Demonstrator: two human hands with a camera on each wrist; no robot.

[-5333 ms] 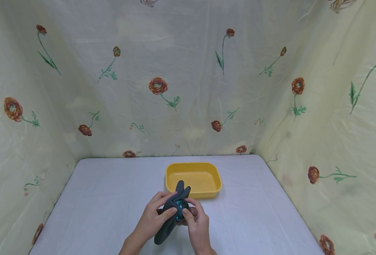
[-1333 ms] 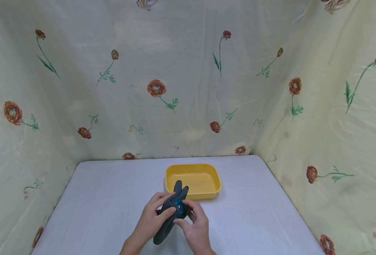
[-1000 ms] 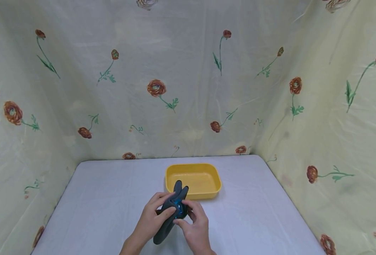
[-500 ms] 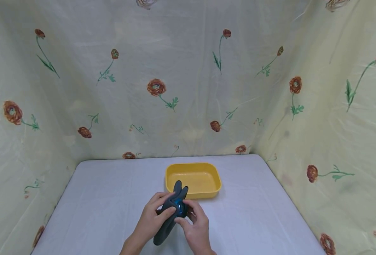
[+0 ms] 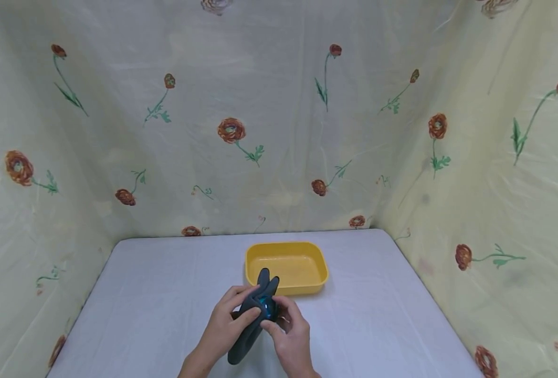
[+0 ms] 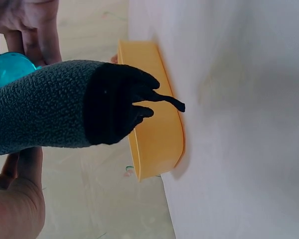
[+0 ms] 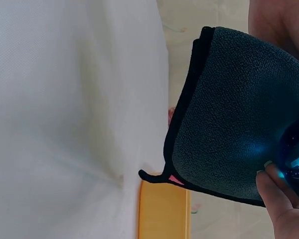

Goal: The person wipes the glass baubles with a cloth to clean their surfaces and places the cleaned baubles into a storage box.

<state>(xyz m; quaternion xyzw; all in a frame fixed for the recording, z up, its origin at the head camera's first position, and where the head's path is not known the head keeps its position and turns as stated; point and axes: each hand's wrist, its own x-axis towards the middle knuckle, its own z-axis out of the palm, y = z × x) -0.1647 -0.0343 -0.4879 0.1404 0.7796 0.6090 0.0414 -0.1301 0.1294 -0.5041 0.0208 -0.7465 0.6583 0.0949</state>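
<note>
A dark grey cloth (image 5: 243, 344) with a black edge and a hanging loop is bunched around a glossy, see-through blue ball (image 5: 269, 308). My left hand (image 5: 228, 319) grips the cloth against the ball's left side, its thumb across the front. On the other side my right hand (image 5: 292, 332) holds the ball between thumb and fingers at its edge. Seen from the left wrist, the folded cloth (image 6: 50, 107) covers much of the ball. From the right wrist, the cloth (image 7: 234, 114) spreads out behind the ball (image 7: 296, 155), with right fingertips (image 7: 275, 186) touching its rim.
A yellow rectangular tray (image 5: 323, 277) stands on the white-covered table (image 5: 165, 294) just beyond the hands. The cloth's upper tips overlap its near left corner in the head view. Flower-printed curtains (image 5: 279, 157) enclose the table at the back and sides.
Compared with about five seconds ago, my right thumb has shifted from the ball's front to its lower edge. In the last second the thumb has slid slightly right; the left hand barely moves.
</note>
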